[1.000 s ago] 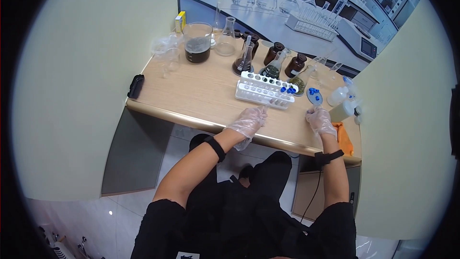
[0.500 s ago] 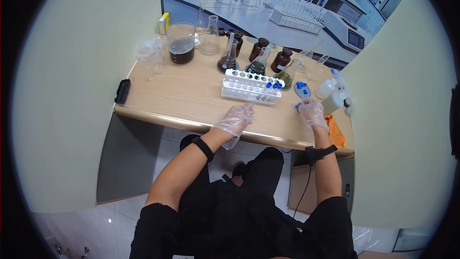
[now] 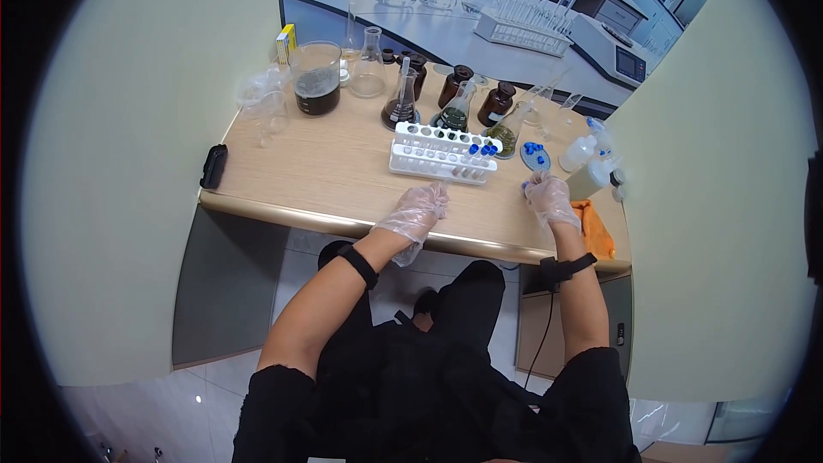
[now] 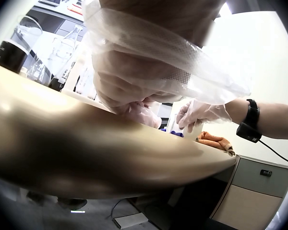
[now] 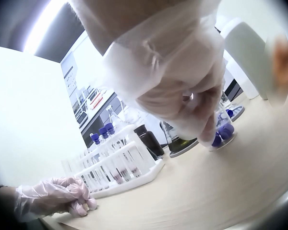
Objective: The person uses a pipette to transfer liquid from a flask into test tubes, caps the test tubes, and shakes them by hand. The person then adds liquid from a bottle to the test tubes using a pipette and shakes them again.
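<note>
My gloved left hand (image 3: pixel 420 208) is curled near the table's front edge, in front of the white test tube rack (image 3: pixel 441 154). A slim clear test tube tip (image 3: pixel 445 184) shows above its fingers; the rest is hidden in the hand. My gloved right hand (image 3: pixel 550 197) is to the right, fingers bent down over a small clear dish with blue caps (image 5: pixel 225 132). Its fingertips are right at one cap, and I cannot tell if they pinch it. In the right wrist view, the rack holds several tubes, some with blue caps (image 5: pixel 103 130).
A round dish (image 3: pixel 536 156) with blue caps lies beyond my right hand. Flasks with dark contents (image 3: pixel 400 107) and brown bottles (image 3: pixel 497 103) stand behind the rack. At right are white bottles (image 3: pixel 588 178) and an orange cloth (image 3: pixel 593 227); a large beaker (image 3: pixel 315 77) stands at back left.
The head view has shifted, so the table appears further left. My right hand has moved slightly forward, its fingertips closer over the caps. My left hand stays nearly in place.
</note>
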`<control>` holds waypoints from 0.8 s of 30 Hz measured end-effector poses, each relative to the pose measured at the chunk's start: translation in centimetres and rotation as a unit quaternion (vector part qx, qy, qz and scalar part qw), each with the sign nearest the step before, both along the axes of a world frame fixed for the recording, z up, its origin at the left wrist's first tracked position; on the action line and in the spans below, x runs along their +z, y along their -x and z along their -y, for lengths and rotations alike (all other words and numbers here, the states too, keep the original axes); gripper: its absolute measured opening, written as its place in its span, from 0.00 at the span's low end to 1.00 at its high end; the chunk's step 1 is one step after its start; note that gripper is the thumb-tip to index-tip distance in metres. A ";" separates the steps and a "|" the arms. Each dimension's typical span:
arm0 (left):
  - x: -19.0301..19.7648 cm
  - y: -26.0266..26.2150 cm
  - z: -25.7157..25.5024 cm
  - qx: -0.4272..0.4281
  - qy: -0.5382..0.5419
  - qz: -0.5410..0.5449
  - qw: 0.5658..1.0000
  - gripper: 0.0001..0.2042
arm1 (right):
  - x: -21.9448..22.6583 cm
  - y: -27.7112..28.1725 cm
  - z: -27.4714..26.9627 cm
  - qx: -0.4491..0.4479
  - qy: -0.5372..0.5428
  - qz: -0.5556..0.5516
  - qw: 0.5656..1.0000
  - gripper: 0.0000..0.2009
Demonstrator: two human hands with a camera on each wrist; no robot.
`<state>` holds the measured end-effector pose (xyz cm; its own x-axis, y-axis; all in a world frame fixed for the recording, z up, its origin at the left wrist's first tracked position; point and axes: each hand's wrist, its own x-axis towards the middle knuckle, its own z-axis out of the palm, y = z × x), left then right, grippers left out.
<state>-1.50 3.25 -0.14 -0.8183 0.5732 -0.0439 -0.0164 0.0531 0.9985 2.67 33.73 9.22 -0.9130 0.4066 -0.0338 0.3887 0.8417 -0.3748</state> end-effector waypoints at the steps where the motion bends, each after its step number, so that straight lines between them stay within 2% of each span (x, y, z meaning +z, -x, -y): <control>1: 0.2 -0.1 0.1 -0.004 0.001 -0.004 1.000 0.04 | 0.0 0.1 -0.1 -0.015 0.028 -0.013 0.999 0.08; 3: 0.7 -0.2 0.0 -0.001 -0.014 0.025 1.000 0.03 | -0.8 0.4 -0.8 -0.030 0.056 -0.025 0.998 0.08; 5: 1.0 -0.2 0.1 0.001 -0.028 0.054 0.998 0.03 | -2.8 0.7 -2.2 -0.041 0.093 -0.128 0.987 0.11; 6: 1.1 -0.3 0.2 -0.002 -0.009 0.036 0.999 0.03 | -3.1 0.8 -2.7 -0.043 0.093 -0.127 0.987 0.11; 8: 1.6 -0.4 0.3 -0.005 0.008 0.018 1.000 0.04 | -2.3 0.4 -2.4 -0.066 0.193 -0.121 0.972 0.16; 9: 1.8 -0.6 0.4 -0.005 -0.003 0.027 1.000 0.03 | -1.9 0.2 -2.2 -0.066 0.192 -0.120 0.972 0.16; 11: 1.3 -0.4 0.4 -0.005 -0.014 0.037 0.999 0.03 | -1.3 -0.1 -1.7 -0.094 0.279 -0.125 0.948 0.18; 14: 0.0 0.1 0.1 -0.011 -0.047 0.044 0.998 0.03 | -0.7 -0.7 -1.1 -0.083 0.337 -0.145 0.927 0.18; 17: 0.2 0.1 0.0 -0.009 -0.008 0.018 1.000 0.03 | -0.5 -1.3 -0.8 -0.093 0.365 -0.154 0.914 0.19; 19: 0.7 -0.2 -0.1 0.007 -0.043 0.069 0.997 0.05 | -0.6 -1.4 -0.9 -0.109 0.379 -0.165 0.904 0.18; 21: 1.1 -0.3 0.0 0.007 -0.039 0.063 0.997 0.06 | -1.0 -1.4 -1.0 -0.125 0.393 -0.177 0.893 0.17; 23: 0.8 -0.2 0.0 0.007 -0.035 0.056 0.998 0.07 | -1.5 -1.4 -1.1 -0.126 0.419 -0.254 0.862 0.15; 24: 0.7 0.0 -0.1 0.003 -0.069 0.095 0.993 0.07 | -1.7 -1.6 -1.2 -0.124 0.419 -0.254 0.863 0.15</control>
<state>-1.46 3.32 0.56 -0.8062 0.5798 -0.1183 -0.2042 -0.0850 0.9752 4.31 34.98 7.52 -0.7845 0.6192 -0.0319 0.1247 0.1071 -0.9864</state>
